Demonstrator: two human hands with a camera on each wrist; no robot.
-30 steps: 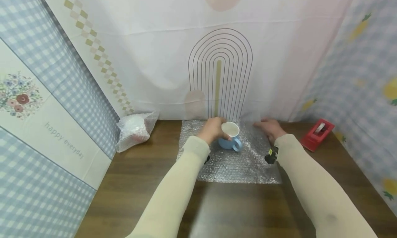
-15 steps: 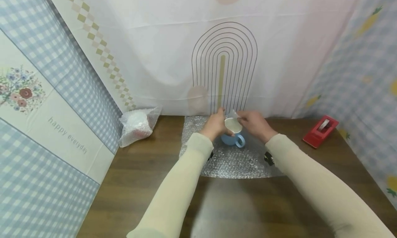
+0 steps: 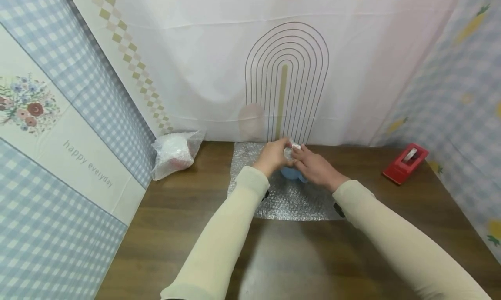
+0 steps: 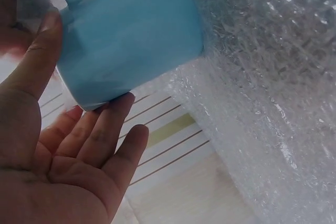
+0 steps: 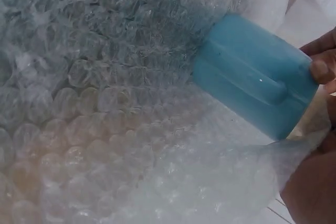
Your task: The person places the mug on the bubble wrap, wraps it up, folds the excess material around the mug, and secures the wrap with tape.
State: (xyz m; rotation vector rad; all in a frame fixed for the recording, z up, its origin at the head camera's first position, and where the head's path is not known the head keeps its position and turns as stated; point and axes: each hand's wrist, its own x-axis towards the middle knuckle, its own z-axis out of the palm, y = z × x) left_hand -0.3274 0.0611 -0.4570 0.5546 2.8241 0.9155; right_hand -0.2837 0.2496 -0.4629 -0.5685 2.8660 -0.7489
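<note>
A light blue mug stands on a sheet of bubble wrap, its handle toward the right. My left hand grips its rim, with the thumb on one side of the mug and the fingers on the other in the left wrist view. Over the mug's mouth, my right hand holds the raised right part of the wrap. That wrap runs beside the mug to my right hand in the right wrist view; the exact fingertip hold is hidden.
A bubble-wrapped bundle lies at the back left of the wooden table. At the back right is a red tape dispenser. Patterned cloths hang behind the table and at both sides.
My right hand has moved left from the wrap's right side to the mug's mouth, bringing the wrap's edge with it. My left hand has stayed at the mug. The head view has shifted slightly.
</note>
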